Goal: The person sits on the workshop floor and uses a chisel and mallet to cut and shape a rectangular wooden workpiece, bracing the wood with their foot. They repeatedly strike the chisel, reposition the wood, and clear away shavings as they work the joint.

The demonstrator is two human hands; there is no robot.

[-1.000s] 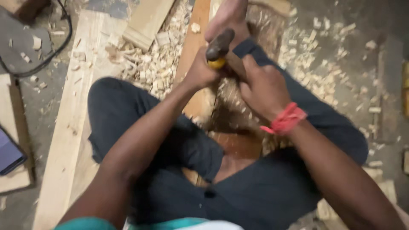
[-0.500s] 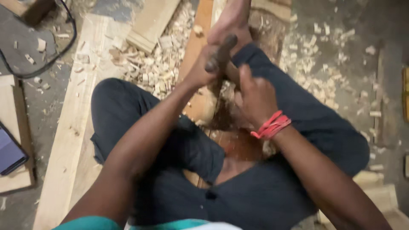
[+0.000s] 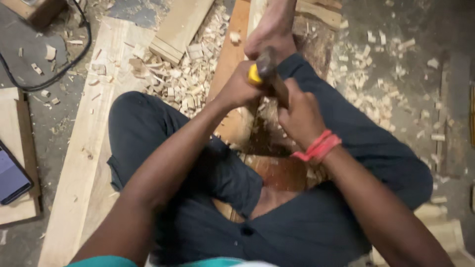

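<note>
I sit on the floor with a dark reddish wooden workpiece [image 3: 277, 168] between my legs. My left hand [image 3: 237, 89] grips the yellow-collared handle of a tool with a dark head [image 3: 264, 64], held above the wood. My right hand [image 3: 299, 116], with a red band at the wrist, is closed around the same tool's wooden shaft just below and to the right. My bare foot [image 3: 269, 32] rests on the far end of the wood. The tool's working end is hidden by my hands.
Wood chips [image 3: 183, 74] litter the floor at the upper middle and right. A long pale plank [image 3: 84, 148] lies at left, a short board [image 3: 180, 29] above it. A phone [image 3: 12, 178] lies at the far left edge, a black cable [image 3: 74, 59] at upper left.
Both hands and the tool swung toward the foot half a second ago and have now come back nearer me, the dark head raised again.
</note>
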